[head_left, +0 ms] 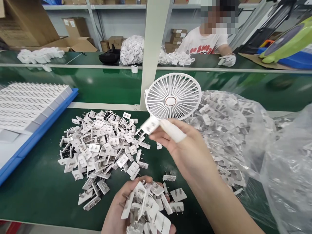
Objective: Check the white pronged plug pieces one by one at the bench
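My left hand [116, 208] is cupped, palm up, at the bottom of the view, its fingers curled round a heap of white plug plates [148, 206] with metal prongs. Raised above it, my right hand [177, 136] pinches one white plug plate [150, 125] between thumb and fingers. A white covering wraps the right thumb. Behind that hand is a round white fan [173, 96]. To the left on the green table lies a large loose pile of plug plates [104, 143]. Several more plates [178, 194] lie between the hands and to the right.
A blue tray [40, 125] with white racks of upright pins [36, 100] stands at left. Clear plastic bags [234, 126] full of plates fill the right side. Beyond a post [155, 42], a person [204, 40] with a gloved hand is at the far bench.
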Demonstrator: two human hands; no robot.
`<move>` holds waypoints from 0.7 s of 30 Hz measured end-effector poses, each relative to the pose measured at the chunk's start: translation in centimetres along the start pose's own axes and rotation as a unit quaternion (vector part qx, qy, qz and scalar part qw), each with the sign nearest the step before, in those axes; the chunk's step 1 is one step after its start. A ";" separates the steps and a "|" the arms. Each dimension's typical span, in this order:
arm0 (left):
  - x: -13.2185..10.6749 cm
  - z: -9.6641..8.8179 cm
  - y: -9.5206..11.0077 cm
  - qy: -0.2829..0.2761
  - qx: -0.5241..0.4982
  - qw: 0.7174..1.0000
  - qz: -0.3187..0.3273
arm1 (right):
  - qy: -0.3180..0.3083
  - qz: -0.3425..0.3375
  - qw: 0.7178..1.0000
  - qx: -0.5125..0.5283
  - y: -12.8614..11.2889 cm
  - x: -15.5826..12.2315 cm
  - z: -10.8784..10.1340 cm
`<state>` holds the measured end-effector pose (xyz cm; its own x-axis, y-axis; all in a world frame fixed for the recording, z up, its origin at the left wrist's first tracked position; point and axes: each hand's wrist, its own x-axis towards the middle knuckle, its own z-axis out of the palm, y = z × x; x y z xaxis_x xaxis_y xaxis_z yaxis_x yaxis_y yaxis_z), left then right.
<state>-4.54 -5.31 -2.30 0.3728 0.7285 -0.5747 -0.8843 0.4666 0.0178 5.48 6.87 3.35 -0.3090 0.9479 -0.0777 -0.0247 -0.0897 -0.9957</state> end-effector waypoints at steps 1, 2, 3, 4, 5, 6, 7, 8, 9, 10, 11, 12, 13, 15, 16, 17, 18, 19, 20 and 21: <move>-0.1 0.1 0.0 0.006 -0.008 1.000 0.000 | -0.026 -0.019 0.995 -0.099 0.0 0.5 0.4; -0.2 0.2 0.0 0.018 -0.013 1.000 0.000 | -0.055 -0.033 0.979 -0.196 0.2 1.0 0.7; -0.3 0.4 0.1 0.031 -0.016 0.999 0.000 | -0.075 -0.043 0.958 -0.273 0.5 1.2 0.9; -0.4 0.4 0.2 0.043 -0.019 0.999 0.000 | -0.085 -0.050 0.938 -0.334 0.9 1.4 1.1; -0.6 0.5 0.3 0.052 -0.023 0.998 0.000 | -0.083 -0.055 0.922 -0.375 1.5 1.4 1.0; -0.7 0.5 0.5 0.059 -0.028 0.998 0.001 | -0.074 -0.059 0.909 -0.406 2.1 1.3 0.9; -0.8 0.6 0.7 0.062 -0.034 0.997 0.003 | -0.067 -0.064 0.893 -0.440 2.8 1.2 0.8; -0.9 0.6 0.8 0.063 -0.038 0.997 0.005 | -0.062 -0.070 0.878 -0.469 3.5 1.0 0.6; -1.0 0.6 0.9 0.065 -0.039 0.997 0.006 | -0.060 -0.075 0.865 -0.492 4.1 0.9 0.4; -1.1 0.6 1.0 0.069 -0.035 0.997 0.007 | -0.060 -0.081 0.855 -0.508 4.6 0.8 0.2; -1.1 0.6 1.1 0.073 -0.031 0.997 0.009 | -0.061 -0.087 0.848 -0.519 5.0 0.8 0.0; -1.2 0.7 1.2 0.076 -0.027 0.997 0.009 | -0.063 -0.094 0.844 -0.525 5.2 0.7 -0.1; -1.3 0.7 1.3 0.078 -0.024 0.997 0.008 | -0.064 -0.100 0.842 -0.527 5.4 0.6 -0.2; -1.3 0.6 1.3 0.076 -0.025 0.997 0.008 | -0.060 -0.106 0.846 -0.519 5.3 0.2 -0.4; -1.2 0.5 1.3 0.073 -0.028 0.997 0.009 | -0.057 -0.105 0.852 -0.510 5.1 -0.1 -0.5; -1.2 0.4 1.3 0.069 -0.033 0.997 0.010 | -0.052 -0.105 0.859 -0.498 4.9 -0.5 -0.6; -1.1 0.4 1.2 0.068 -0.037 0.997 0.010 | -0.049 -0.106 0.865 -0.487 4.6 -0.9 -0.7; -1.1 0.4 1.2 0.070 -0.040 0.997 0.011 | -0.046 -0.108 0.876 -0.468 4.2 -1.4 -0.8; -1.1 0.4 1.1 0.076 -0.041 0.996 0.011 | -0.046 -0.111 0.892 -0.436 3.9 -1.9 -0.9; -1.1 0.6 1.1 0.083 -0.041 0.996 0.012 | -0.049 -0.112 0.912 -0.392 3.5 -2.5 -1.0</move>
<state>-5.77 -5.33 -1.17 0.3055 0.6428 -0.7025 -0.9152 0.4019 -0.0303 7.06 4.52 0.00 -0.4634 0.8806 0.0987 0.5774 0.3846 -0.7202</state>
